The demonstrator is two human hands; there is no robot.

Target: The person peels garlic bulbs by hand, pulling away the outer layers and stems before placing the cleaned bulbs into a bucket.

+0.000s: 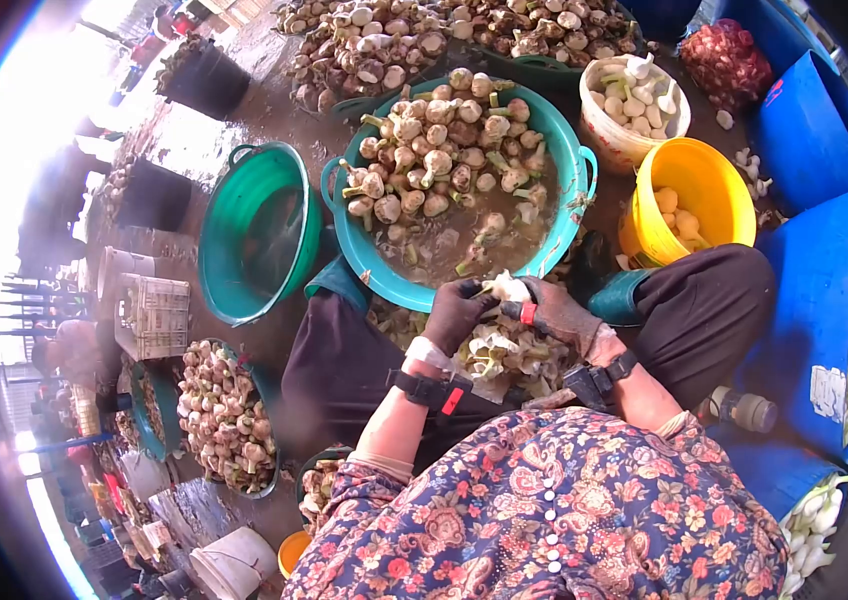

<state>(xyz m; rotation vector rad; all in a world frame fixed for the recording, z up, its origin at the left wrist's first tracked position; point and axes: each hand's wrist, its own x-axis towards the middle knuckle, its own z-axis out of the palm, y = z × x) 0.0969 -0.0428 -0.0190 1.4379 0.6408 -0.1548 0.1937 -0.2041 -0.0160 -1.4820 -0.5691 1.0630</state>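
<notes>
Both my hands wear dark gloves and meet over my lap at the near rim of a turquoise tub (344,240). Between them is a whitish garlic bulb (507,288), partly covered by fingers. My left hand (459,315) is closed around its left side. On the other side my right hand (556,315) grips it too, with a red band across a finger; whether it also holds a small tool I cannot make out. Pale peeled skins (509,355) lie heaped beneath my hands. Muddy water and many unpeeled garlic bulbs (434,150) fill the tub.
Left of the tub stands a green basin (212,235) with some water. A yellow bucket (729,200) and a white bucket (599,130) at right hold peeled bulbs. Blue containers (794,340) line the right side. More garlic heaps (229,420) lie left and at the back.
</notes>
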